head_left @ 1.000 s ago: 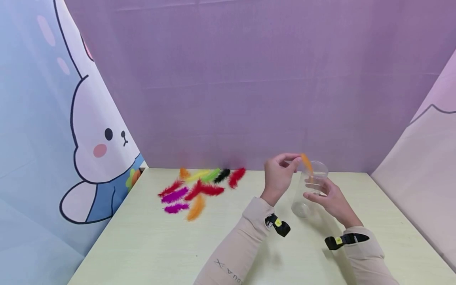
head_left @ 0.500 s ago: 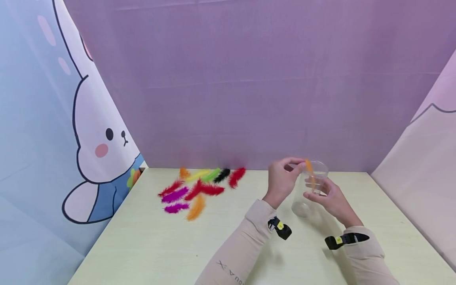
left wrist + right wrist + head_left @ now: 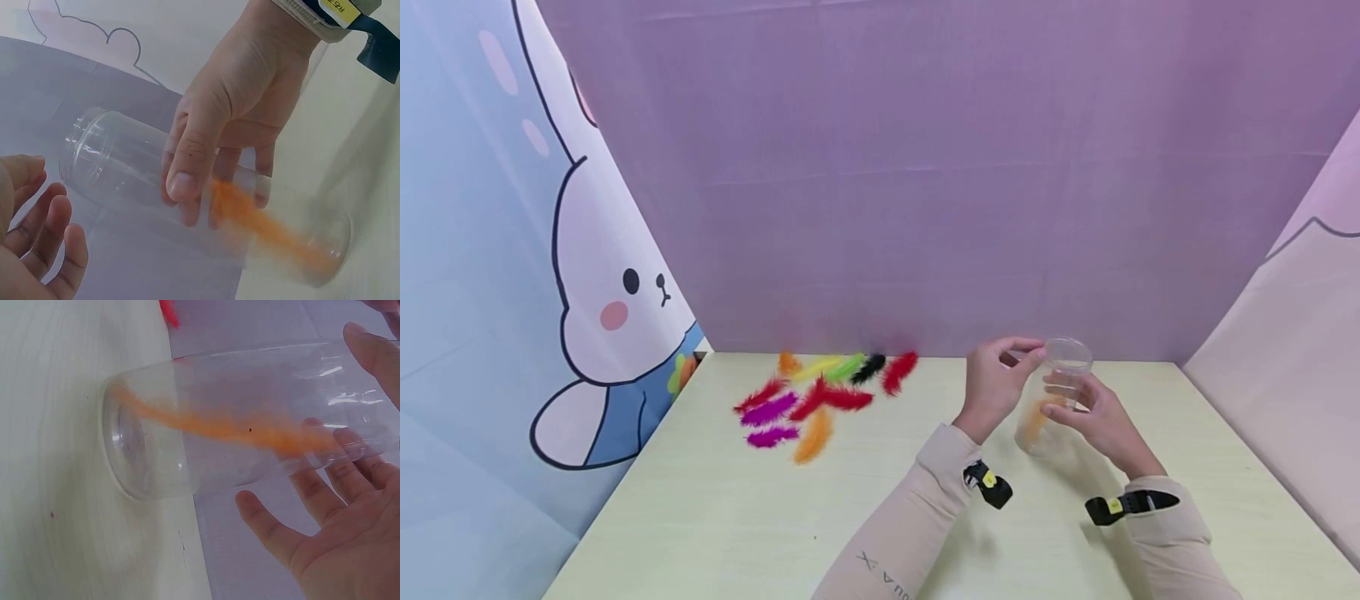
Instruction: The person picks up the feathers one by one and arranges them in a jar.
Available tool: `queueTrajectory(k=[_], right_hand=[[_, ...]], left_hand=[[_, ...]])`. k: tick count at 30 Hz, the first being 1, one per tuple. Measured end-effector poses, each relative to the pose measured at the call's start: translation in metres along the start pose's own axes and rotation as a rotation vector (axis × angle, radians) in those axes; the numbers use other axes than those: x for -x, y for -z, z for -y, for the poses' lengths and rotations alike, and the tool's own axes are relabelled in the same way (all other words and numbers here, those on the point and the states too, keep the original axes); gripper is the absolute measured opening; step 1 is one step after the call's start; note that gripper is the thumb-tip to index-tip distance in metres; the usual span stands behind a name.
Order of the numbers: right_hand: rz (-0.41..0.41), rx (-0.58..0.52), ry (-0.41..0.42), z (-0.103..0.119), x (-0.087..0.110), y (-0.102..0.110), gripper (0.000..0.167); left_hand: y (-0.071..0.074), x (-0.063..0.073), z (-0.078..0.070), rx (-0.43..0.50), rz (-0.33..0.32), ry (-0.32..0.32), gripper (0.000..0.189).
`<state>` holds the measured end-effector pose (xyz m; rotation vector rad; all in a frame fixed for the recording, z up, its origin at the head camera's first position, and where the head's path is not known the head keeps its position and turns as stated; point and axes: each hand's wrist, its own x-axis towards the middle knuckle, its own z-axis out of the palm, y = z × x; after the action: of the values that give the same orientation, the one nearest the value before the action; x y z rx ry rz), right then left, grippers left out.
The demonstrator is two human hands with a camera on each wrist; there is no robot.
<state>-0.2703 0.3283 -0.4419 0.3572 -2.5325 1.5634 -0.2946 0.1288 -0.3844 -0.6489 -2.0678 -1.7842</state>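
Note:
A tall clear jar (image 3: 1068,357) stands on the table at the right in the head view, its open mouth up. My right hand (image 3: 1101,423) grips it from the right, with thumb and fingers around its side. Inside the jar lies an orange feather (image 3: 237,432), stretching slantwise down to the bottom, slightly blurred. Just left of the rim is my left hand (image 3: 996,379), fingers loosely bent and nothing between them. The left wrist view shows its fingertips (image 3: 60,206) apart from the jar.
Several loose feathers lie at the table's back left, among them a purple feather (image 3: 769,410), a black feather (image 3: 868,369), a red feather (image 3: 899,373) and another orange feather (image 3: 813,437). A purple cloth (image 3: 880,183) hangs behind the table (image 3: 715,525).
My left hand has moved slightly right and down to the rim and let go of the orange feather, which has dropped into the jar. My right hand has kept its grip in place.

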Motion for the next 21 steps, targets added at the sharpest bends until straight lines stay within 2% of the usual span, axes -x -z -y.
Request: queueTrajectory(k=[8, 15, 21], right_hand=[[0.008, -0.018, 0.0, -0.002, -0.001, 0.0, 0.065], [0.012, -0.017, 0.008, -0.006, -0.003, 0.0, 0.067], [0.02, -0.048, 0.016, -0.007, -0.003, 0.0, 0.067]], left_hand=[[0.011, 0.005, 0.014, -0.022, -0.006, 0.023, 0.017], [0.026, 0.013, 0.039, -0.081, -0.055, 0.114, 0.012], [0.044, 0.019, 0.063, -0.119, -0.134, 0.191, 0.01]])
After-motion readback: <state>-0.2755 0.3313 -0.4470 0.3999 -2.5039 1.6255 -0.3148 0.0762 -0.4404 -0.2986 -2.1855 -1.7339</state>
